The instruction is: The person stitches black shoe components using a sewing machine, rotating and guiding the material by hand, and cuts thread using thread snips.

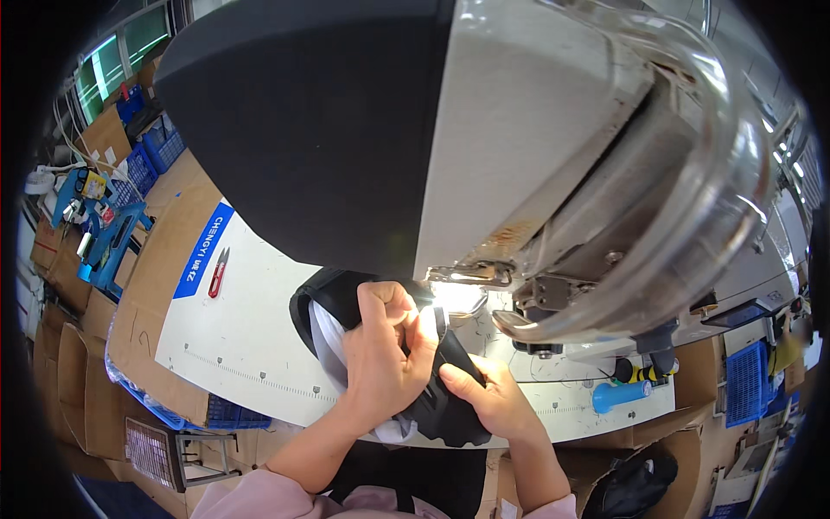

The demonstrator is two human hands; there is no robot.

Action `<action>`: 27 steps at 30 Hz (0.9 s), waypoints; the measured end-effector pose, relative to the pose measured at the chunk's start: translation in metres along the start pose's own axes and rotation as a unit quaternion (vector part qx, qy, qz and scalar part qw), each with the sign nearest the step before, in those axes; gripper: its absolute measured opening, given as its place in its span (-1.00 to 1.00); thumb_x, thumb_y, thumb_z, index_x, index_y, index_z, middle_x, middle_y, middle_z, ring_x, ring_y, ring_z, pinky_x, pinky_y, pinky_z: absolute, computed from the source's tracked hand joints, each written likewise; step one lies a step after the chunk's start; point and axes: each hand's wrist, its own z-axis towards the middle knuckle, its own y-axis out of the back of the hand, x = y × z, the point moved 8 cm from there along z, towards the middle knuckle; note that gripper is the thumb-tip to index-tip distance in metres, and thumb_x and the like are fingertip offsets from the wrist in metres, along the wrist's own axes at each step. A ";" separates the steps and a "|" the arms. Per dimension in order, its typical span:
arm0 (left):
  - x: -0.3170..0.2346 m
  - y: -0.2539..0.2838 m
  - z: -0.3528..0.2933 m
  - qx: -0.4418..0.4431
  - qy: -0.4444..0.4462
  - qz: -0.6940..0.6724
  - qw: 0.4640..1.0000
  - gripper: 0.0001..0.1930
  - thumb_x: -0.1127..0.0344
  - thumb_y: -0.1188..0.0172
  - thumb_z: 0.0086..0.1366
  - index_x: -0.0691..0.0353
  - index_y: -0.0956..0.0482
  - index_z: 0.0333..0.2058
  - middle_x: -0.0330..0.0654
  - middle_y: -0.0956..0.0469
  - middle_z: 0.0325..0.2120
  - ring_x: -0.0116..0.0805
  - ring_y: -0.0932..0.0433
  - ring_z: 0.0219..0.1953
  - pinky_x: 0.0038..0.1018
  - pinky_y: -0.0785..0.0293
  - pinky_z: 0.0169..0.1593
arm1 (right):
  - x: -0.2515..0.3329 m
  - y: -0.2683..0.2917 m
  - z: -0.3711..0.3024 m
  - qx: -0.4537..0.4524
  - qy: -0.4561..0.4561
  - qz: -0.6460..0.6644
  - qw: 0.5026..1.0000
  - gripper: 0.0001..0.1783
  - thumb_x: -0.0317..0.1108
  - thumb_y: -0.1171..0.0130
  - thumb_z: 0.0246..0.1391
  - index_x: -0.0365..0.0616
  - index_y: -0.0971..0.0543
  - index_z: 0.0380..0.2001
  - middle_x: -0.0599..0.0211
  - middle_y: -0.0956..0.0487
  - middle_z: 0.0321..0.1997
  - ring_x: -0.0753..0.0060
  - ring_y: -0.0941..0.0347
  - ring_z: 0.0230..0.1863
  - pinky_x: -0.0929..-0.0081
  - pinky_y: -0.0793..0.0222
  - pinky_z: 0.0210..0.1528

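A black fabric piece (454, 419) with white lining (327, 333) lies bunched on the white table of a sewing machine (536, 130), just in front of its lit needle area. My left hand (380, 368) rests over the fabric, fingers curled in a pinch close to the light; glare hides what is between the fingertips. On the fabric's right side, my right hand (497, 402) grips it, thumb on top and the other fingers partly out of sight. Red-handled thread snips (218, 275) lie at the left of the table.
The machine's large head and a curved metal tube (739, 190) fill the space above my hands. A blue cylinder (618, 396) lies at the table's right. Cardboard (143, 329) borders the left side, and an open carton (683, 458) with black items stands below right.
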 end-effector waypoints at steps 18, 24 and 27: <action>0.014 0.000 0.022 0.092 0.044 -0.063 0.993 -0.66 0.59 -0.01 0.18 0.45 -0.12 -0.10 -0.02 -0.49 -0.61 0.03 -0.47 -0.62 -0.27 -0.34 -0.51 | 0.000 -0.006 0.009 -0.057 -0.002 0.046 0.997 -0.67 -0.21 -0.04 0.21 -0.33 -0.51 -0.23 0.42 -0.54 -0.39 0.70 -0.42 -0.43 0.68 -0.37 -0.39; 0.008 0.002 0.025 0.094 0.027 -0.057 0.994 -0.68 0.61 0.00 0.18 0.46 -0.17 -0.10 0.06 -0.52 -0.50 0.15 -0.48 -0.50 -0.18 -0.36 -0.43 | -0.008 0.000 0.010 -0.073 -0.042 0.036 0.996 -0.66 -0.20 -0.05 0.20 -0.33 -0.52 -0.21 0.40 -0.56 -0.36 0.69 -0.43 -0.41 0.69 -0.38 -0.36; 0.004 0.003 0.028 0.094 0.054 -0.071 0.992 -0.72 0.59 0.00 0.18 0.43 -0.23 -0.12 0.09 -0.51 -0.48 0.17 -0.48 -0.45 -0.15 -0.36 -0.37 | -0.010 0.000 0.009 -0.069 -0.049 0.046 0.995 -0.66 -0.20 -0.05 0.20 -0.31 -0.52 -0.21 0.40 -0.55 -0.36 0.70 -0.43 -0.40 0.70 -0.37 -0.35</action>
